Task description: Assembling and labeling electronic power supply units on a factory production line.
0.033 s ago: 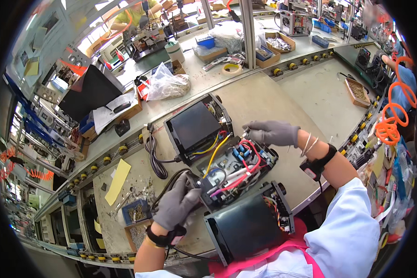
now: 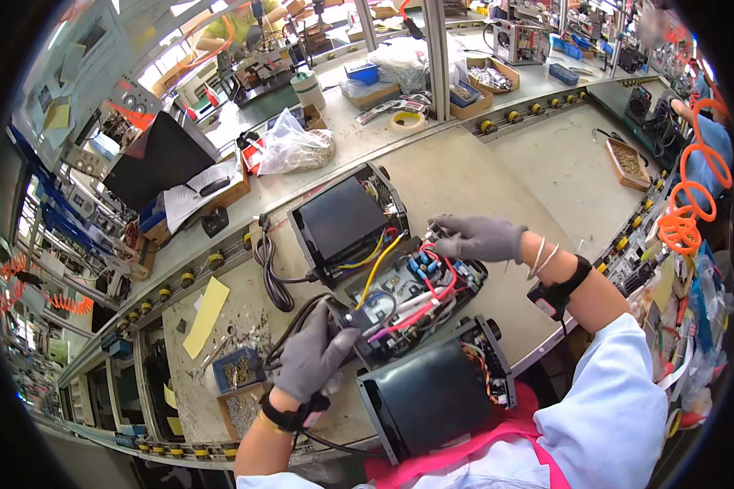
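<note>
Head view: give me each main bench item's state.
Open unit: uncovered, wires exposed
Far unit: dark cover on, wires showing at right end
Near unit: dark cover on, wires showing at right end
Power cord: coiled
Blue box: open, holding small pieces
Yellow strip: lying flat

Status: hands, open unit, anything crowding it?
Left hand gripping open unit at its left end; right hand at far corner. Wiring exposed. Near covered unit, far covered unit sit close.
</note>
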Motion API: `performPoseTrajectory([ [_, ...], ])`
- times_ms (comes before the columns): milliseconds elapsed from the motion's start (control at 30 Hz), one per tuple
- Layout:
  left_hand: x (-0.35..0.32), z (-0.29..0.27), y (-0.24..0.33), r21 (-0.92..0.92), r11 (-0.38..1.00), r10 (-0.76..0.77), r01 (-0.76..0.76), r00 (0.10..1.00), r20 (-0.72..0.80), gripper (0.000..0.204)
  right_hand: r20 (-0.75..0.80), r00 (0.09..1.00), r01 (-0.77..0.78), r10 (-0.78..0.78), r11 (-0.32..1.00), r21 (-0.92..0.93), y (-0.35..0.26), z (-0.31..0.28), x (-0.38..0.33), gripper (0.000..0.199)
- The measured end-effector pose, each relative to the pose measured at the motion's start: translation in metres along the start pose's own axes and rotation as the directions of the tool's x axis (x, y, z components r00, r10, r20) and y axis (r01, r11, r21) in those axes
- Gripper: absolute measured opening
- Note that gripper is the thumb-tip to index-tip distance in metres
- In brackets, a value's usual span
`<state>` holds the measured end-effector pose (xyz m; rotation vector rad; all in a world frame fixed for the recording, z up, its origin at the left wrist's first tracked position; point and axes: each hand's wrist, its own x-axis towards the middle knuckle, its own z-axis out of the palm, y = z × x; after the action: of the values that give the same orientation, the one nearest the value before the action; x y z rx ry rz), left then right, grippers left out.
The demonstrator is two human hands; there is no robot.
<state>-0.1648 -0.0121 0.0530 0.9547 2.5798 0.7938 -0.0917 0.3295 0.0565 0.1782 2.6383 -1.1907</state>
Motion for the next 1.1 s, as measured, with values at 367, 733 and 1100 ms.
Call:
performPoseTrajectory([
  [367,0.031,0.026,-0.014,-0.57,0.814,0.041,-0.116,0.989,-0.143,0.046,0.257,0.952,-0.242,0.164,0.92,0.307,-0.006,0.006,-0.036,0.091],
  [733,0.029,0.002,0.013,0.104,0.838,0.528,-0.536,0.746,-0.405,0.049,-0.374,0.89,0.423,-0.261,0.78,0.462,0.054,0.071,-0.017,0.104],
  [1100,0.012,0.05,-0.053,0.522,0.598,0.709,-0.608,0.705,0.008,0.048,-0.221,0.964,0.119,-0.147,0.984,-0.136,0.064,0.085,-0.007,0.122],
])
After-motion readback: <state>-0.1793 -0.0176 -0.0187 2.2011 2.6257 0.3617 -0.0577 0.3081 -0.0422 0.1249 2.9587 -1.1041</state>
